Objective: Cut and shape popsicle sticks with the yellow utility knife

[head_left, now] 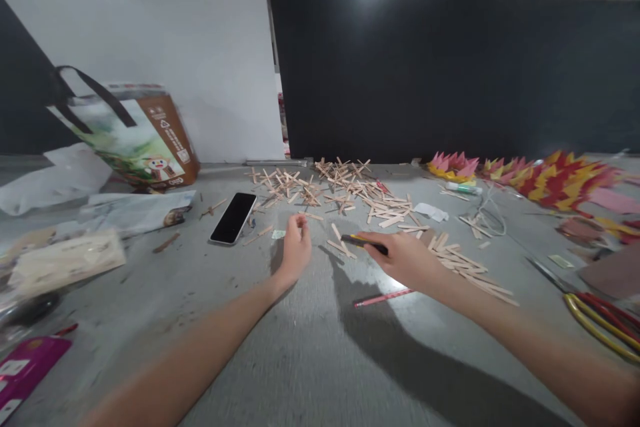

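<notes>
My right hand (403, 257) is wrapped round a black and yellow utility knife (367, 243), which points left just above a few loose wooden craft sticks (343, 248). To its left, my left hand (297, 247) rests close to the table with fingers curled together; what they hold, if anything, is hidden. A short stick (314, 216) shows right by its fingertips. Beyond both hands spreads a pile of wooden sticks (390, 205), with several crossed-stick pieces (285, 185) at its left. More sticks (465, 263) lie beside my right wrist.
A phone (233, 217) lies left of my left hand. A pink pencil (383, 297) is under my right forearm. Scissors (575, 297) lie at right, near folded paper flowers (560, 180). A shopping bag (145, 137) stands back left; a magenta device (33, 370) lies front left.
</notes>
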Demonstrator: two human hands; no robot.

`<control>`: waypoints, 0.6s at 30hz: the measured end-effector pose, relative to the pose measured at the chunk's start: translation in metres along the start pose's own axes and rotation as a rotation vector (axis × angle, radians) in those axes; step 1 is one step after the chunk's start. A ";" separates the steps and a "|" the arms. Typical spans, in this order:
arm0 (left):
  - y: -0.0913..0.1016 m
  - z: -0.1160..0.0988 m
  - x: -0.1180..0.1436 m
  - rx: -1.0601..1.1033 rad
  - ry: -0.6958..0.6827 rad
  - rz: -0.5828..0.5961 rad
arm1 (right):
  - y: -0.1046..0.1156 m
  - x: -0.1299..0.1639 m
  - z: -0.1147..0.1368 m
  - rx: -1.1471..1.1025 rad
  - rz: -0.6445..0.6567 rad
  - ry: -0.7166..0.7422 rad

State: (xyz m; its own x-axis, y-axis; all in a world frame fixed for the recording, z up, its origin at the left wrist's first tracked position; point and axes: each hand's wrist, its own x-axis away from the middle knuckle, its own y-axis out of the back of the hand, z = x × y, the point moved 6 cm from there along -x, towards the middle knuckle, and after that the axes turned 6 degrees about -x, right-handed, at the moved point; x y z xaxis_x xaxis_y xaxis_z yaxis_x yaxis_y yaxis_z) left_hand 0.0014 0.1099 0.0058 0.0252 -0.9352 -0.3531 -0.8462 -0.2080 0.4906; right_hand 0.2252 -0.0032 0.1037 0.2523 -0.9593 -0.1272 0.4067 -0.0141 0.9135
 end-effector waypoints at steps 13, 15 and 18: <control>-0.034 -0.035 0.047 0.258 -0.129 0.509 | -0.061 0.048 -0.038 -0.422 -0.319 -0.050; -0.035 -0.039 0.052 0.241 -0.151 0.533 | -0.062 0.049 -0.035 -0.434 -0.294 -0.038; -0.036 -0.042 0.055 0.221 -0.165 0.555 | -0.064 0.050 -0.026 -0.423 -0.272 -0.003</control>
State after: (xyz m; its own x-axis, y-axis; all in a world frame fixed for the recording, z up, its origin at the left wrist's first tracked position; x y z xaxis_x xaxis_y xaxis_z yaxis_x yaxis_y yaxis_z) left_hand 0.0560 0.0541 0.0024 -0.5176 -0.8269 -0.2198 -0.8006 0.3773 0.4655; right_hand 0.2343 -0.0426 0.0288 0.0855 -0.9375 -0.3373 0.7776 -0.1489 0.6109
